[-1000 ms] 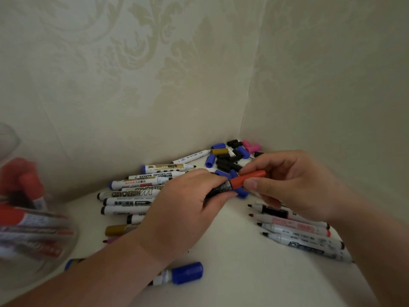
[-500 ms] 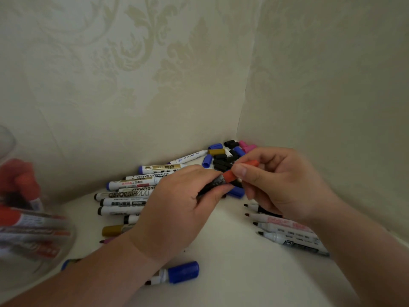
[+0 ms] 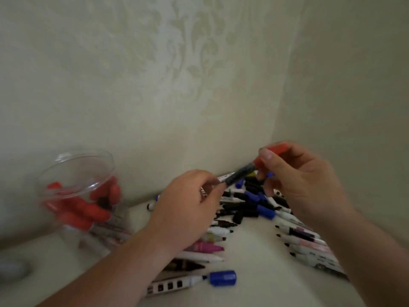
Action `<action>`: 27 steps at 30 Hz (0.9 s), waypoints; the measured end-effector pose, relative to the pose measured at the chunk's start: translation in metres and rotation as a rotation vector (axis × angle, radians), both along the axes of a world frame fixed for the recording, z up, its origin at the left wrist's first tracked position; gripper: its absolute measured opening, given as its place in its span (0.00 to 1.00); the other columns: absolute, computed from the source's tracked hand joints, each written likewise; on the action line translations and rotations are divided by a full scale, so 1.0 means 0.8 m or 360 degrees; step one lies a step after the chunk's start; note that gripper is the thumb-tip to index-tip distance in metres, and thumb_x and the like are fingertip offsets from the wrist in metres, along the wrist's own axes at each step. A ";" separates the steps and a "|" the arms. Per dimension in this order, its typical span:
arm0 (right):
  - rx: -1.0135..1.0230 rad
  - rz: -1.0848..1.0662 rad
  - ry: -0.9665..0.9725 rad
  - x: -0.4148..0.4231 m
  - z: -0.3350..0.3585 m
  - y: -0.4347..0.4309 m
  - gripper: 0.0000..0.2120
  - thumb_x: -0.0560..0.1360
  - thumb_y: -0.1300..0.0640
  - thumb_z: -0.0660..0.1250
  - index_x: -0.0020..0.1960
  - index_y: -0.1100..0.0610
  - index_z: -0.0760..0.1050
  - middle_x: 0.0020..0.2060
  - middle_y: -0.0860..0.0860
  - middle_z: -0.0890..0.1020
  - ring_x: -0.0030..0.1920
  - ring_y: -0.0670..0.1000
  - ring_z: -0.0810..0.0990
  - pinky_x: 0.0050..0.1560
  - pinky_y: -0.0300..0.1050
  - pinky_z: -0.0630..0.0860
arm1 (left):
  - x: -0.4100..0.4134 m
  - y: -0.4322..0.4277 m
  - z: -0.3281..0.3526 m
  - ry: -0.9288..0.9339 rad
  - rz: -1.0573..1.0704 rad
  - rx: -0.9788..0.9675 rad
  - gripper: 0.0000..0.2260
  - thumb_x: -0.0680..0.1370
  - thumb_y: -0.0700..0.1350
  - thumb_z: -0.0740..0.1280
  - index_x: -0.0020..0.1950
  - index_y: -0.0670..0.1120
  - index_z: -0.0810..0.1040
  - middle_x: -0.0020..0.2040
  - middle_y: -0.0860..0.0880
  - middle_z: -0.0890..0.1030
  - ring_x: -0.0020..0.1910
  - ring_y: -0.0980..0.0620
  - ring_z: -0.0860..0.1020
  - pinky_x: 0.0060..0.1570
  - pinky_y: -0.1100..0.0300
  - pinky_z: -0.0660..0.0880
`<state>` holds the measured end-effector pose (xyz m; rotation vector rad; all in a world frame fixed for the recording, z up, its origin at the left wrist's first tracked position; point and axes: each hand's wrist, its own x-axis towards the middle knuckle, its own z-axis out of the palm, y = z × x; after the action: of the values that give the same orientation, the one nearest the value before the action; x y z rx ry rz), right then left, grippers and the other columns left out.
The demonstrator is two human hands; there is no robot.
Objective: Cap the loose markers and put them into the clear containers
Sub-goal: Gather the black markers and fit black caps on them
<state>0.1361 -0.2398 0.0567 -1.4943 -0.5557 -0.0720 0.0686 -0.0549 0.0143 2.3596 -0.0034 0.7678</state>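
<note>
In the head view, the left hand [image 3: 188, 209] pinched the tail of the dark-barrelled marker [image 3: 240, 176] and the right hand [image 3: 303, 185] gripped its red plastic cap [image 3: 277, 150], both above the heap of loose black and blue caps [image 3: 250, 197]. A straight push along the barrel would likely seat the cap, though blur hid whether it already sat home. The round clear plastic container [image 3: 110, 161] of red-capped markers stood at the left on the cream surface [image 3: 254, 251], in a corner of pale patterned walls [image 3: 155, 85].
</note>
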 end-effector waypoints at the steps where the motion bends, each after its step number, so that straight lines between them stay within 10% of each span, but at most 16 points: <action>1: 0.0009 0.0011 -0.0064 -0.007 0.012 0.011 0.09 0.70 0.51 0.70 0.45 0.56 0.81 0.36 0.56 0.85 0.32 0.59 0.79 0.31 0.49 0.78 | -0.009 0.007 0.004 0.0015 0.0029 -0.0021 0.05 0.80 0.54 0.67 0.49 0.55 0.82 0.39 0.59 0.78 0.41 0.60 0.76 0.36 0.67 0.69; 11: 0.0296 0.0221 -0.0693 -0.068 0.104 0.164 0.13 0.76 0.65 0.73 0.56 0.54 0.75 0.36 0.55 0.83 0.34 0.56 0.84 0.31 0.48 0.81 | -0.069 0.045 -0.004 0.0125 0.0136 -0.0224 0.09 0.82 0.54 0.65 0.46 0.53 0.81 0.39 0.57 0.78 0.40 0.60 0.76 0.40 0.64 0.74; 19: -0.0774 0.0178 -0.0976 -0.076 0.075 0.253 0.11 0.77 0.48 0.71 0.59 0.48 0.82 0.48 0.42 0.83 0.42 0.41 0.80 0.47 0.33 0.76 | -0.067 0.037 -0.033 0.0150 -0.0063 -0.0029 0.11 0.82 0.54 0.61 0.44 0.51 0.76 0.37 0.54 0.77 0.37 0.56 0.75 0.40 0.57 0.76; 27: -0.0753 0.0030 -0.0917 -0.060 0.070 0.205 0.05 0.76 0.48 0.73 0.51 0.45 0.82 0.40 0.37 0.80 0.36 0.38 0.76 0.40 0.28 0.71 | -0.060 0.039 -0.034 0.0108 -0.0055 0.0001 0.12 0.83 0.54 0.60 0.46 0.51 0.78 0.39 0.54 0.78 0.39 0.57 0.75 0.40 0.61 0.72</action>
<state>0.0878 -0.0761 0.1128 -1.9358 -1.1060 -0.3866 0.0209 -0.0240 -0.0132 2.3791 -0.0154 0.6709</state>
